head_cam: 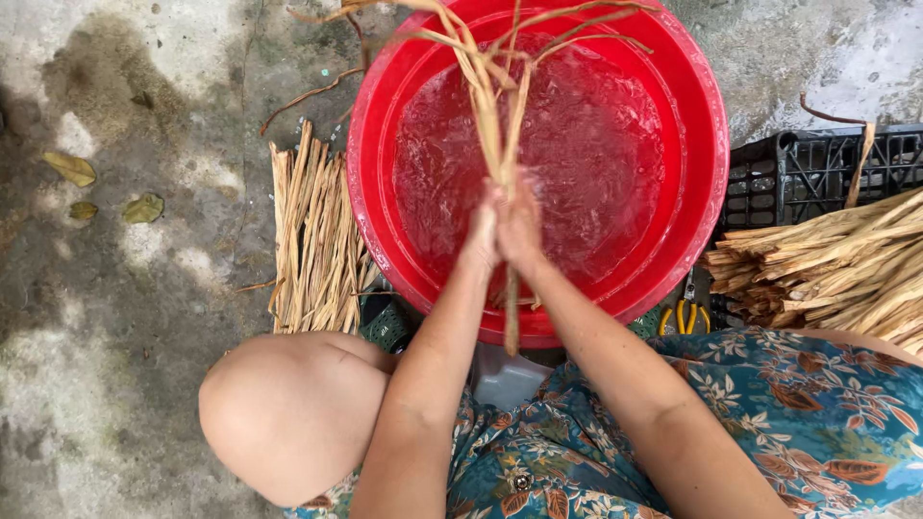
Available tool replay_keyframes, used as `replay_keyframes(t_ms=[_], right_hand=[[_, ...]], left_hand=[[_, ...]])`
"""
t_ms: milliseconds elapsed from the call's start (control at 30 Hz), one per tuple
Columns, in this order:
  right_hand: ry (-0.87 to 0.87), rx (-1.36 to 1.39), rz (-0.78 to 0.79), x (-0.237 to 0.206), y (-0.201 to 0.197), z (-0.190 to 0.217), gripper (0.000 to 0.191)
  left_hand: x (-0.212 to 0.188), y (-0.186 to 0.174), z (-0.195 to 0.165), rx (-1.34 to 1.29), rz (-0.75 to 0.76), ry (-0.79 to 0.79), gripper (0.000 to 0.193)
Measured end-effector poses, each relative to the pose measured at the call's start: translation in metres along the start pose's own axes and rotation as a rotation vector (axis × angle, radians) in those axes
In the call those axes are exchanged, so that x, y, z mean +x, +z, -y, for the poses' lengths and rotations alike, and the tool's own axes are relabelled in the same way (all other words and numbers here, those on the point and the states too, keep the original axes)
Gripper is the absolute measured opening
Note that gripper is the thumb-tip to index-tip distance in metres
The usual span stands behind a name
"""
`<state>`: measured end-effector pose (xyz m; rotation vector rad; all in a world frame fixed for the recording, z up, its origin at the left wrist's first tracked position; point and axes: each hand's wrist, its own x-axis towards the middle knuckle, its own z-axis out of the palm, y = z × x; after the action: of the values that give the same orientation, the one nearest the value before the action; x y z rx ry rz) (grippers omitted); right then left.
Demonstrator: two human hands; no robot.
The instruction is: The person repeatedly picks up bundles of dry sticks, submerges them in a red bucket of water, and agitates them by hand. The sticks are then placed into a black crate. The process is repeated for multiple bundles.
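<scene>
Fibre strands [492, 106] stand over the red basin [707, 144] of water, long axis running twelve to six. Left hand [481, 231] and right hand [522, 226], side by side, both clasp them near the six o'clock end.

Dry leaves [72, 169], black crate [817, 173] and yellow-handled pliers [685, 315] lie about.

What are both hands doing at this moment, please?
Left hand: closed on the fibre strands over the red basin.
Right hand: closed on the same strands.
</scene>
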<state>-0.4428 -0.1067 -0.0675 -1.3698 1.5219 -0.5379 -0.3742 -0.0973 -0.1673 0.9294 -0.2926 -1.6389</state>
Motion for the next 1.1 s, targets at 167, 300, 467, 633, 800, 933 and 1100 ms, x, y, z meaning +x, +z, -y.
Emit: replay_keyframes(t_ms=[167, 300, 467, 633, 800, 933, 1100], right_hand=[[-0.318, -0.195, 0.009, 0.007, 0.028, -0.027, 0.053], [0.176, -0.122, -0.072, 0.029, 0.003, -0.043, 0.068], [0.334, 0.223, 0.133, 0.05, -0.043, -0.046, 0.093], [0.276, 0.383, 0.16, 0.052, -0.051, -0.046, 0.098], [0.236, 0.266, 0.185, 0.063, -0.057, -0.085, 0.063], [0.404, 0.453, 0.11, 0.066, -0.064, -0.101, 0.037], [0.398, 0.515, -0.179, 0.047, -0.04, -0.061, 0.052]], left_hand=[[0.005, -0.01, 0.0, -0.247, 0.001, -0.054, 0.077], [0.009, 0.016, 0.018, 0.087, -0.134, -0.305, 0.083], [0.003, 0.029, -0.004, 0.601, -0.128, -0.194, 0.07], [-0.009, 0.039, -0.003, 1.27, -0.203, -0.299, 0.049], [-0.027, 0.039, 0.064, 1.783, 0.303, -0.285, 0.04], [-0.019, 0.011, 0.065, 1.402, 0.541, -0.286, 0.058], [0.002, -0.006, 0.002, 0.567, 0.294, -0.259, 0.086]])
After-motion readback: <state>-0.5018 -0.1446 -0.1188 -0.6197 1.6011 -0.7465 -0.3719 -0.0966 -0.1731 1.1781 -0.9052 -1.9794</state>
